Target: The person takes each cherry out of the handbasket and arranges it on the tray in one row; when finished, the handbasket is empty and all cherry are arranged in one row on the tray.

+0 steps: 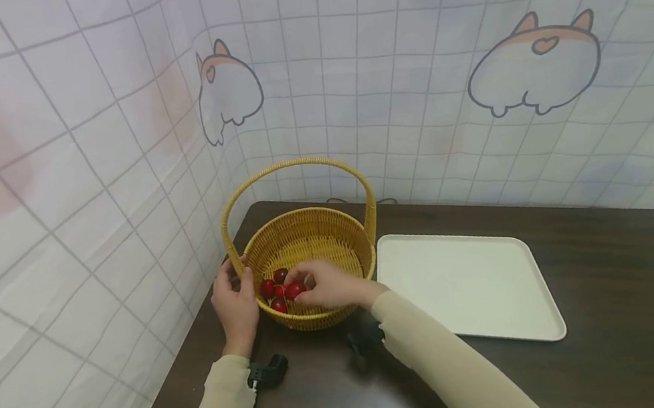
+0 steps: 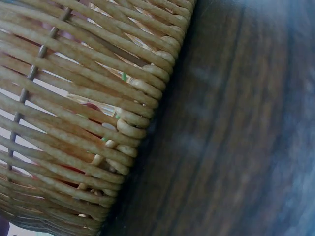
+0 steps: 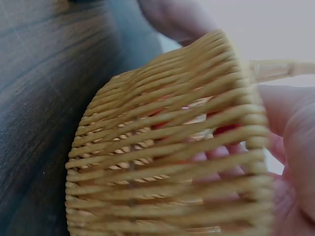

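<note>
A round yellow wicker basket (image 1: 304,218) with a tall arched handle stands on the dark table. Several dark red cherries (image 1: 267,287) are gathered at the left of its floor. My left hand (image 1: 238,312) grips the basket's left side near the foot of the handle, its thumb at the rim. Reaching over the front rim, my right hand (image 1: 331,284) pinches a red cherry (image 1: 295,291) between thumb and fingers, low in the basket. In the right wrist view, the woven wall (image 3: 167,147) partly hides the right fingers and the red fruit.
To the right of the basket lies a white rectangular tray (image 1: 469,282) on the dark wood table (image 1: 614,279). A white grid-patterned cloth (image 1: 409,73) hangs close behind and along the left. A dark cord (image 1: 386,200) shows at the table's back edge.
</note>
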{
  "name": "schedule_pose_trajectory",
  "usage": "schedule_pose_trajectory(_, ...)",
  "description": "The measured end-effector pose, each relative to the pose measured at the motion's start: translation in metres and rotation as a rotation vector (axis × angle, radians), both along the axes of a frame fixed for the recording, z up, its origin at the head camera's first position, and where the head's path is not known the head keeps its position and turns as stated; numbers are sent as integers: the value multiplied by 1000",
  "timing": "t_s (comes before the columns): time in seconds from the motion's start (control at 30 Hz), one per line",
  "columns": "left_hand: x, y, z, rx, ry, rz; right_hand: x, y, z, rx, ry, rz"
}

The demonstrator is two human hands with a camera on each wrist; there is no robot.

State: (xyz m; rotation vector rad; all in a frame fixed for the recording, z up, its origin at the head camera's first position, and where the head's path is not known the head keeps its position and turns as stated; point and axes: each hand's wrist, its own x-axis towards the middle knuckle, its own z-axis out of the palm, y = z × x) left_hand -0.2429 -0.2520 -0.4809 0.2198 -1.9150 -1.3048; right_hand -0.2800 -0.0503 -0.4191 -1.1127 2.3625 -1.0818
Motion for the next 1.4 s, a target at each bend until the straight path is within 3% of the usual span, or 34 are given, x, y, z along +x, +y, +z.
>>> schedule_pose_trajectory(0.23, -1, 3, -1, 7, 14, 0, 17, 35, 14, -231, 26, -174)
schedule_pose_trajectory(0.43, 1, 2, 0, 23, 2, -22, 29, 71, 13, -416, -29, -327)
schedule_pose_trajectory(0.57, 2, 1, 2, 45, -16, -42, 33, 90, 3, -480, -59, -386)
schedule_pose_trajectory(0.77, 2, 1, 2, 53, -35, -65, 33, 116, -22, -567, 14, -490)
schedule_pose_trajectory(0.87, 2, 2, 1, 56, -39, -70, 29, 128, -34, -562, 21, -620)
schedule_pose_trajectory(1.03, 5, 2, -1, 57, -47, -80, 18, 141, -51, -480, -67, -798)
schedule_pose_trajectory(1.17, 6, 2, -1, 60, -57, -86, 11, 144, -62, -333, -92, -831)
schedule_pose_trajectory(1.33, 5, 3, 1, 74, -56, -85, 4, 139, -68, -237, -15, -872)
schedule_pose_trajectory(1.4, 9, 7, 9, 68, -56, -87, 2, 136, -69, -206, 27, -895)
